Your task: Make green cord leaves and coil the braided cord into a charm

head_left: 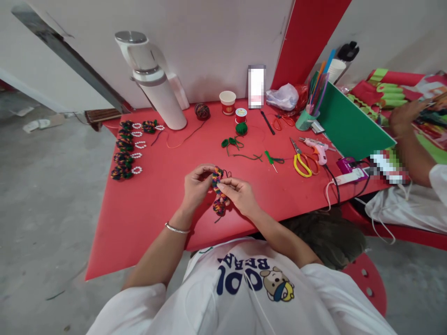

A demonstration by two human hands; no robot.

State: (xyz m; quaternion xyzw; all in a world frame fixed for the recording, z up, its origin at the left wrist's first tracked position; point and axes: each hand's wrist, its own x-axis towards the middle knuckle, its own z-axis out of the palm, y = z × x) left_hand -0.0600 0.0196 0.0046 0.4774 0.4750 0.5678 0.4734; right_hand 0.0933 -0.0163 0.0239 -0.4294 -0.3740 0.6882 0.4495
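Over the red table (146, 218), both my hands hold a multicoloured yarn piece (218, 191). My left hand (196, 186), with a silver bangle at the wrist, pinches its upper loop. My right hand (238, 194) pinches the middle of it, fingers closed. The lower part of the yarn piece hangs below my fingers, with a dark thread trailing from it.
Several finished yarn pieces with white bead loops (126, 150) lie at the left. A white jug (153, 79), paper cup (227, 102), green yarn (240, 129), yellow scissors (301, 160) and pink glue gun (317, 149) lie further back. Another person's hand (405, 116) works at the right.
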